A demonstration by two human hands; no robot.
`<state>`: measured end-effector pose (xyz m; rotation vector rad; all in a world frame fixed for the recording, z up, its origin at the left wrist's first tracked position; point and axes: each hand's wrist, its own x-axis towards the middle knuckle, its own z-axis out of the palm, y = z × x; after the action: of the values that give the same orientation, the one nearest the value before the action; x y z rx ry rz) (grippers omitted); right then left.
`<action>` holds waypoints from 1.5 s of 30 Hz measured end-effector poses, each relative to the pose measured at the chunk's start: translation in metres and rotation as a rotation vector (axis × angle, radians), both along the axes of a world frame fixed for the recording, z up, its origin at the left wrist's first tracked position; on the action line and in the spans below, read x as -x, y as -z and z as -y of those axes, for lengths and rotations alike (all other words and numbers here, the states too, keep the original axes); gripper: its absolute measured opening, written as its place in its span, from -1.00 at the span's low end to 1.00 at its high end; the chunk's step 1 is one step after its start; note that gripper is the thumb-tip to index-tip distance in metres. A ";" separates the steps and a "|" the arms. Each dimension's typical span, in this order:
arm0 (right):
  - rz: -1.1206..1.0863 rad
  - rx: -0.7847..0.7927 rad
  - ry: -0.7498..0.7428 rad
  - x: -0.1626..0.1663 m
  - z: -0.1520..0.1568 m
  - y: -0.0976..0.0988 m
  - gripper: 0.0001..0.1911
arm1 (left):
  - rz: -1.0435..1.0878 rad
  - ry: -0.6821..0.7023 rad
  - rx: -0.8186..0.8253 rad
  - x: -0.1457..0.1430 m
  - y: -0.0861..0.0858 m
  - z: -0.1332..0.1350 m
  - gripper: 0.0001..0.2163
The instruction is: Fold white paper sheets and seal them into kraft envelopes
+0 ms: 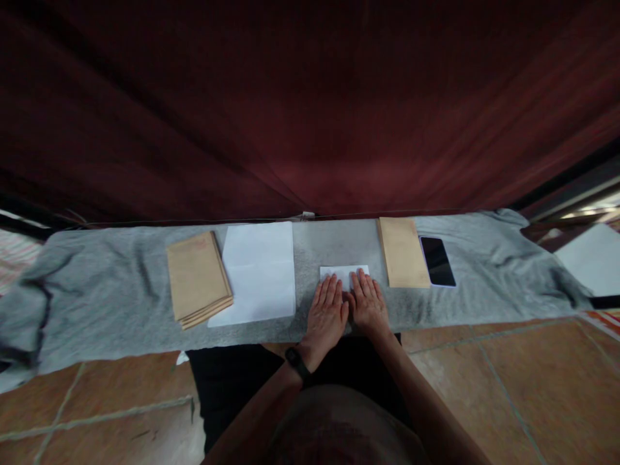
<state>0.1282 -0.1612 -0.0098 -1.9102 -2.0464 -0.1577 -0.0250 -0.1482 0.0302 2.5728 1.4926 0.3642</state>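
Left hand: palm down and flat, fingers straight and close together on the folded paper, not pinching anything I can see
Right hand: same deal on the other end, thumbs near each other
Folded paper: white, on the grey cloth under the fingers; I'd guess super light, bit springy at the crease, easy to slide or dent. I'd take it by the short side edges
Hidden bit: its near edge is under the hands, so no clue how many layers
White sheets: off to the left, partly covered by the left brown envelopes; can't count them
Right brown envelopes: faint print, unreadable; phone just beside, screen dark
Cloth ends: rumpled, left one's cut off
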 end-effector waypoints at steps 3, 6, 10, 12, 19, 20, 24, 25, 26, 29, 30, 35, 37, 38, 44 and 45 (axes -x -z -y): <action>-0.003 -0.001 -0.008 0.000 0.000 -0.001 -0.38 | 0.005 0.019 0.013 -0.007 0.003 -0.018 -0.50; -0.006 -0.006 -0.008 0.001 0.000 -0.002 -0.38 | -0.009 0.026 0.025 -0.010 0.010 -0.030 -0.47; -0.006 -0.001 0.001 0.001 0.000 -0.002 -0.39 | -0.025 0.034 0.013 -0.007 0.016 -0.032 -0.44; -0.008 -0.001 -0.002 0.000 0.000 -0.001 -0.38 | -0.031 0.016 0.007 -0.006 0.017 -0.030 -0.43; -0.046 -0.049 0.051 -0.002 -0.003 0.004 -0.35 | -0.059 -0.097 0.003 -0.003 0.018 -0.026 -0.44; -0.053 -0.060 0.070 -0.003 -0.003 0.004 -0.34 | -0.054 -0.115 -0.003 -0.003 0.018 -0.026 -0.44; -0.061 -0.062 0.100 -0.005 -0.003 0.005 -0.33 | -0.016 -0.160 -0.029 -0.002 0.021 -0.023 -0.44; -0.065 -0.053 0.107 -0.005 -0.003 0.004 -0.33 | -0.004 -0.166 -0.035 -0.001 0.022 -0.023 -0.44; -0.070 -0.043 0.117 -0.004 -0.002 0.003 -0.34 | 0.009 -0.170 -0.039 -0.001 0.022 -0.023 -0.44; -0.090 -0.026 0.149 0.003 -0.003 -0.002 -0.35 | 0.044 -0.171 -0.045 -0.001 0.023 -0.023 -0.43; -0.092 -0.022 0.145 0.006 -0.004 -0.004 -0.36 | 0.049 -0.171 -0.045 -0.001 0.023 -0.024 -0.43; -0.094 0.034 0.004 0.022 -0.004 -0.008 -0.44 | 0.051 -0.102 -0.011 0.006 0.018 -0.020 -0.47; -0.093 0.041 -0.019 0.025 -0.003 -0.006 -0.46 | 0.101 -0.048 0.002 0.016 0.011 -0.014 -0.49; -0.091 0.037 -0.020 0.025 -0.002 -0.004 -0.46 | 0.136 -0.035 -0.001 0.023 0.006 -0.011 -0.50; -0.068 -0.014 -0.010 0.024 0.000 0.005 -0.45 | 0.297 -0.338 -0.184 0.123 -0.024 -0.020 -0.49; -0.070 -0.023 -0.010 0.024 0.000 0.006 -0.44 | 0.300 -0.433 -0.214 0.149 -0.028 -0.026 -0.48</action>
<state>0.1040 -0.1613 -0.0158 -1.8651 -1.9999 -0.1098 -0.1738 -0.1221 0.0581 2.1795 1.9651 0.9602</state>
